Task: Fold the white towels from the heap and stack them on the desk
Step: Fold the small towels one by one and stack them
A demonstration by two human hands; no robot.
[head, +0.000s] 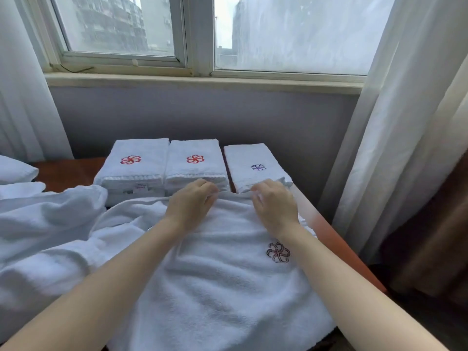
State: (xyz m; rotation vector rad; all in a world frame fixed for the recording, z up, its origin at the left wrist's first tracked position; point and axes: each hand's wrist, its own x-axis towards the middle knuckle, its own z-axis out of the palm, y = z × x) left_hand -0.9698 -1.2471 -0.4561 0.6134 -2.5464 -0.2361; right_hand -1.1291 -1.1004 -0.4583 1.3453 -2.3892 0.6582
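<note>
Far left: pale curtain (22,97), hanging beside the window (121,26); below it, corner of a white pillow (15,171).

Left foreground: heap of white towels (50,224), rumpled and unfolded, touching the spread towel on its left side.

Behind the heap: reddish-brown surface (68,173), bare strip also showing along the right.

Rear of surface, under the sill — three stacks of folded towels in a row. Left stack (134,171), red flower emblem on top, label at the near edge. Middle stack (195,165), same red emblem, pressed against the first. Right stack (253,160), lower, purple emblem, slightly apart from the middle one.

Centre foreground: spread towel (222,287), laid flat, dark red emblem (278,252) toward its right side.

Left hand (192,201): palm down, fingers curled over the far hem of the spread towel, gripping it just in front of the middle stack.

Right hand (274,206): likewise curled on the same hem — pinching it, close to the right stack.

Far right: white curtain (405,122), then dark brown drape (435,236).
</note>
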